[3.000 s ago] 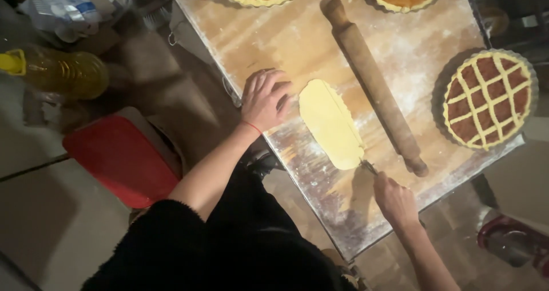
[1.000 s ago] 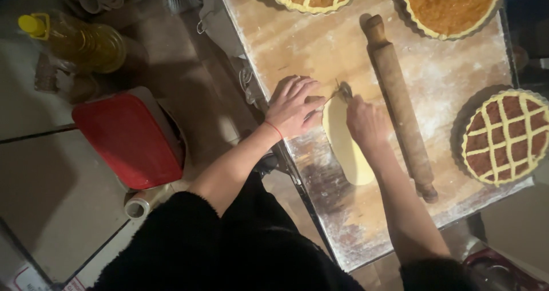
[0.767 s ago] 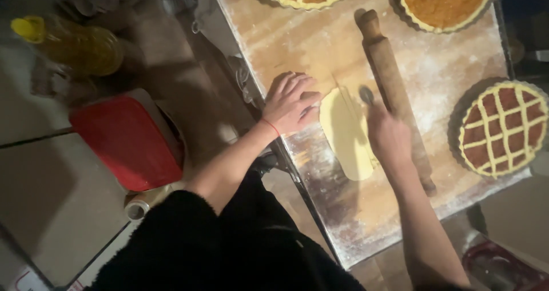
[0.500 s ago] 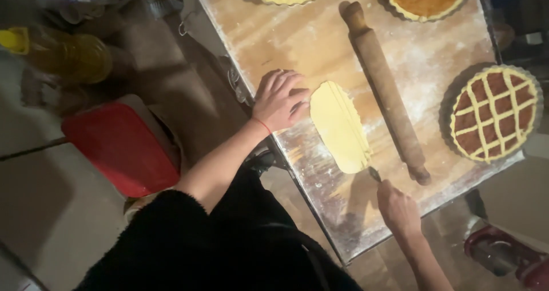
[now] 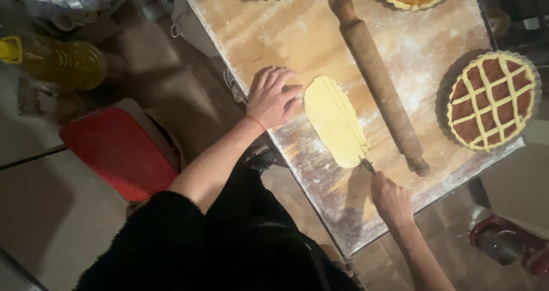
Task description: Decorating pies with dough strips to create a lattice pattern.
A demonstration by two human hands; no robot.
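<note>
dough laid flat on floured surface, scored in strips, beside rolling pin | left hand spread, pressed flat at dough's edge | right hand closed around cutter, tip at dough's near end | lattice tart kept at right

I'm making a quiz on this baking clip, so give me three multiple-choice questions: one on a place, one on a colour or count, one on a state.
1. Where is the rolling pin?
A. right of the dough
B. on the stool
C. in the left hand

2. What colour is the stool?
A. blue
B. red
C. green

3. How is the left hand?
A. clenched on a cutter
B. lifted off the board
C. flat on the board

A: the pin lies beside the dough, on its right.
B: its seat is red.
C: its fingers spread on the board at the dough's edge, while the right hand holds the cutter.
</note>
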